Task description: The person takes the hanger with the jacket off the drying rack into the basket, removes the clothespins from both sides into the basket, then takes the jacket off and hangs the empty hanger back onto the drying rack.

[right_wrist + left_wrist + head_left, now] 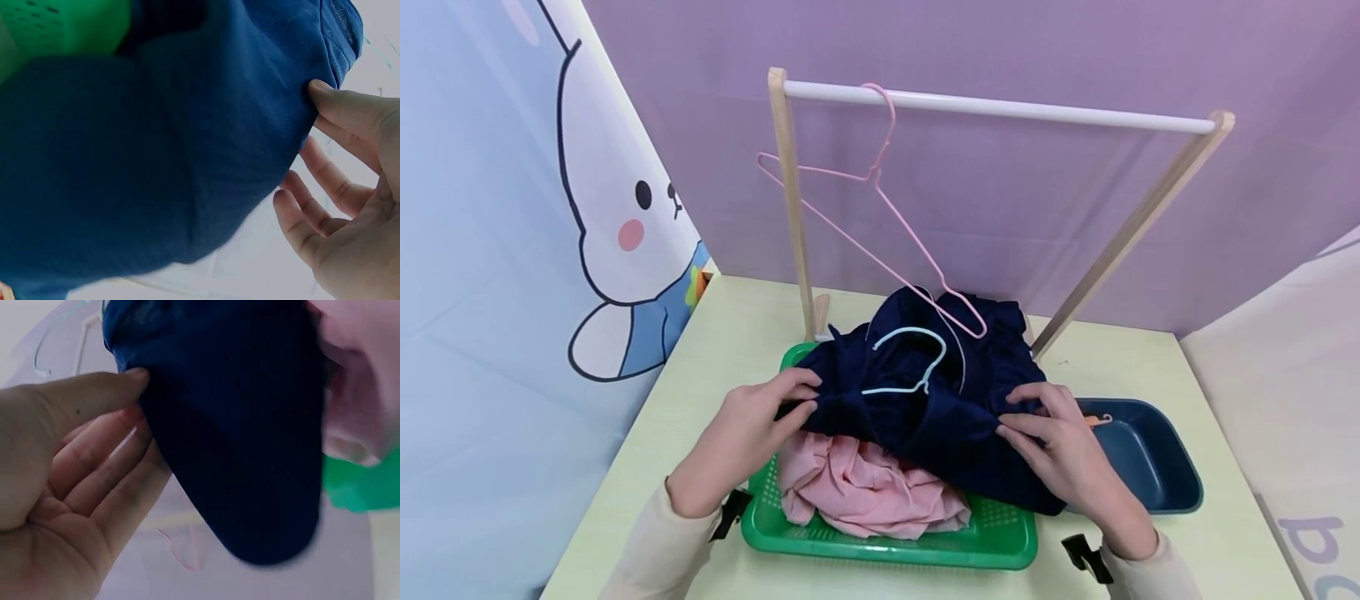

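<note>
A navy blue garment (955,437) is spread over a green basket (887,550). My left hand (752,433) pinches its left side between thumb and fingers; the left wrist view shows the thumb on top of the navy cloth (237,425). On the opposite side, my right hand (1063,442) pinches the garment, its thumb against the cloth (187,156) in the right wrist view. A light blue hanger (895,390) pokes its hook out of the neck opening, and the garment hides its lower part. Below, crumpled pink cloth (872,492) lies in the basket.
Behind the basket stands a rack with a white rod (1037,110) and wooden posts. One pink hanger (892,125) hangs from the rod, its lower end over the navy garment. At right is a dark blue basin (1150,467) with a small orange piece (1099,420) inside.
</note>
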Motion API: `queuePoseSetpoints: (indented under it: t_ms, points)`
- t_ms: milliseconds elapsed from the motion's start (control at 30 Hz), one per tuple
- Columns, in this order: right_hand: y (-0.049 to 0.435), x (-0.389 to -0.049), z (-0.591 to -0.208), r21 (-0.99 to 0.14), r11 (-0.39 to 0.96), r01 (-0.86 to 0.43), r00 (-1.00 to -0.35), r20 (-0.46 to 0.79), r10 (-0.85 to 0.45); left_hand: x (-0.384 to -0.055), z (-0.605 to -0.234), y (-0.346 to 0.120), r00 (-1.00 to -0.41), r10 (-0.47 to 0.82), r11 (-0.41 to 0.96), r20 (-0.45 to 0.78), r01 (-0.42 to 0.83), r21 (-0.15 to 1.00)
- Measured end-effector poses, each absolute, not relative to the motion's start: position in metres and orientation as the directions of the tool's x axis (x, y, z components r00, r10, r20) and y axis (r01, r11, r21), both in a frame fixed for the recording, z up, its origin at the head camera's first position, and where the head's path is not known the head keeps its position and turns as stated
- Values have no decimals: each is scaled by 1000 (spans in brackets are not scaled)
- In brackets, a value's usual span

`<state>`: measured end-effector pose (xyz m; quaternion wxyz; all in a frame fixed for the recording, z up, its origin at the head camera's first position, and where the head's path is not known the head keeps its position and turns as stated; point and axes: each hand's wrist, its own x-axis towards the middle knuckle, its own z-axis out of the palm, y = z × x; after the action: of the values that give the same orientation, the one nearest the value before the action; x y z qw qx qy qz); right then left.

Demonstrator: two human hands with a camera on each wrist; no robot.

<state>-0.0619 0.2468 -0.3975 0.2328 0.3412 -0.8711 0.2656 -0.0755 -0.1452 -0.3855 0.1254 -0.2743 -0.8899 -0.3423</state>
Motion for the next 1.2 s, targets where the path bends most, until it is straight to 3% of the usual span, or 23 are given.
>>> queuePoseSetpoints:
  t_ms: [233, 433, 567, 833, 1033, 1200]
  points:
    - [239, -64, -393, -297, 626, -721, -654, 590, -473, -79, -375, -125, -771, 412, 596, 485, 631, 497]
    - [236, -63, -383, -260, 659, -706, -676, 525, -518, -79, -376, -122, -796, 376, 586, 474, 600, 544]
    - [228, -62, -369, -298, 655, -694, -694, 518, -500, -77, -379, -126, -807, 367, 579, 462, 587, 565]
    - [190, -72, -356, -265, 553, -790, -571, 646, -506, -76, -381, -130, -803, 350, 581, 483, 591, 560]
    - [195, -71, -356, -266, 540, -798, -549, 690, -472, -78, -382, -138, -807, 321, 598, 495, 578, 555]
    - [219, -61, -360, -298, 576, -761, -578, 715, -393, -80, -384, -150, -811, 279, 613, 513, 562, 555]
